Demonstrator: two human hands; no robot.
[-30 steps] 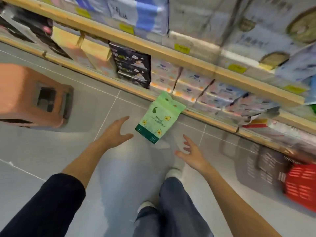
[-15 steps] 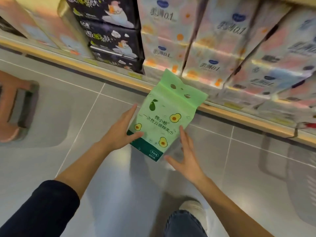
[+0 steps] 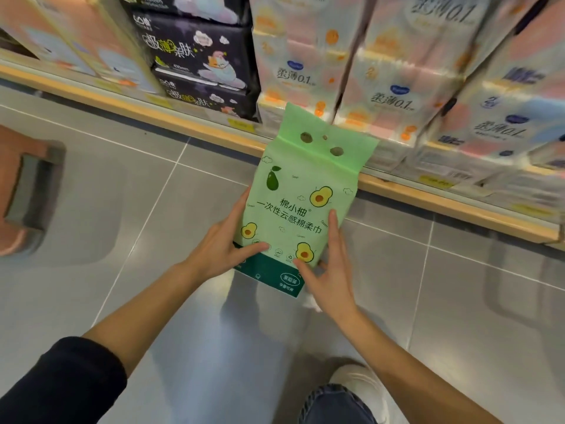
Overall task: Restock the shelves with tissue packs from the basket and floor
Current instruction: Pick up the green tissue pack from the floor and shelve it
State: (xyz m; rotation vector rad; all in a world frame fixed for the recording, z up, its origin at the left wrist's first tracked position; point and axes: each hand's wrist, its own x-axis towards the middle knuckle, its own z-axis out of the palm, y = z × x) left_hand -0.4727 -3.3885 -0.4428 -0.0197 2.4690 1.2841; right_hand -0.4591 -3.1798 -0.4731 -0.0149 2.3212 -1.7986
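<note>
A light green tissue pack [image 3: 301, 197] printed with avocados stands upright on the grey floor, its top leaning toward the bottom shelf [image 3: 428, 197]. My left hand [image 3: 221, 244] grips its lower left side, thumb across the front. Fingers of my right hand [image 3: 328, 270] lie along its lower right edge, the thumb touching the front near the dark green band. The shelf behind holds pastel tissue packs [image 3: 394, 96] and black packs [image 3: 198, 65].
An orange-brown plastic stool [image 3: 21, 191] sits on the floor at far left. The wooden shelf lip runs diagonally across the view with yellow price tags [image 3: 241, 125]. My white shoe [image 3: 360, 384] and jeans leg are at the bottom. Grey tiled floor surrounds the pack.
Both hands have closed in on the green pack from spread apart and now hold its lower sides. The view has moved closer to the bottom shelf; the red basket has left the frame.
</note>
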